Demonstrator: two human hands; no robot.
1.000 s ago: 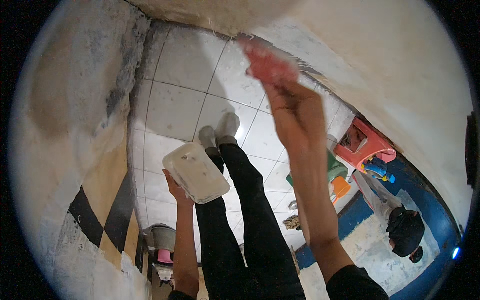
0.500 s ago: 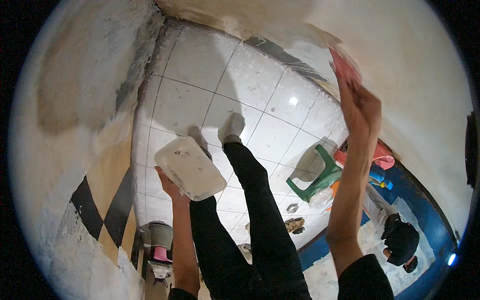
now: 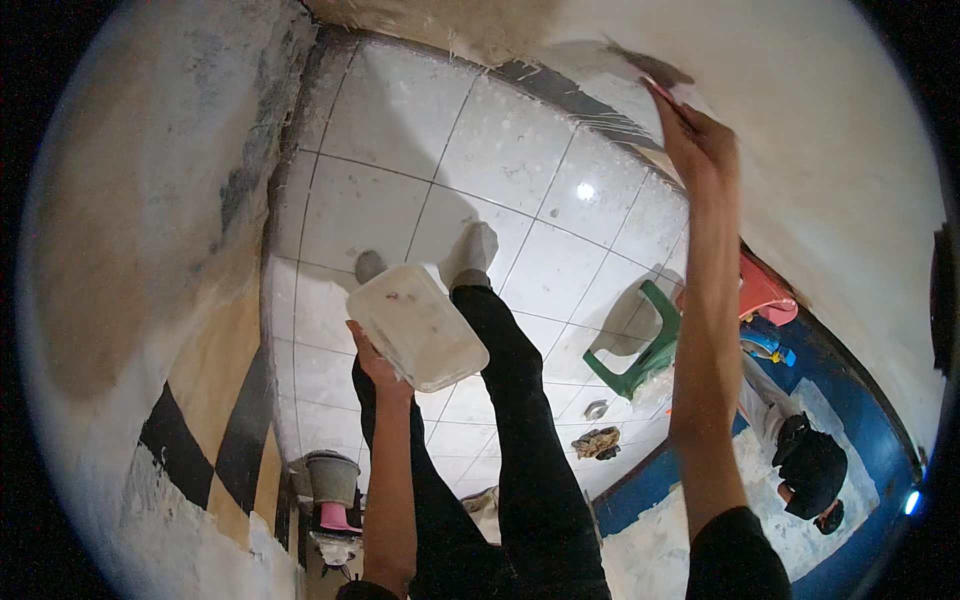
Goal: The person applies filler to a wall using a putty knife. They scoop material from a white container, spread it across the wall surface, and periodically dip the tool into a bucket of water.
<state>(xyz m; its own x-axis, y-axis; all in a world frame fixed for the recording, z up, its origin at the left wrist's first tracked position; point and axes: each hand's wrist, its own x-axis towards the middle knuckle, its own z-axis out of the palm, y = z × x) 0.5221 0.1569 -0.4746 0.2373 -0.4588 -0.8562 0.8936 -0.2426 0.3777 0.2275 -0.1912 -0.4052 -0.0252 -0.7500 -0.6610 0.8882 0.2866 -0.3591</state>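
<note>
My left hand (image 3: 372, 362) grips a white rectangular plastic tub (image 3: 416, 327) from below, holding it out at about waist height above my dark-trousered legs (image 3: 520, 440). My right hand (image 3: 700, 140) is raised to the white wall (image 3: 820, 180) on the right and is shut on a thin flat scraper (image 3: 668, 95) with a reddish edge, pressed against the plaster near a darker wet patch (image 3: 640, 62). My feet in grey shoes (image 3: 470, 250) stand on the white tiled floor (image 3: 500, 170).
A rough, patchy wall (image 3: 130, 260) with black and tan squares rises at the left. A green plastic stool (image 3: 640, 350) and a red one (image 3: 765, 290) stand on the tiles. A bucket (image 3: 332, 480) sits low left; another person (image 3: 810, 465) crouches on the blue floor at right.
My right hand has swung up and to the right with the scraper, from mid-frame to high on the wall. The tub in my left hand has stayed nearly where it was.
</note>
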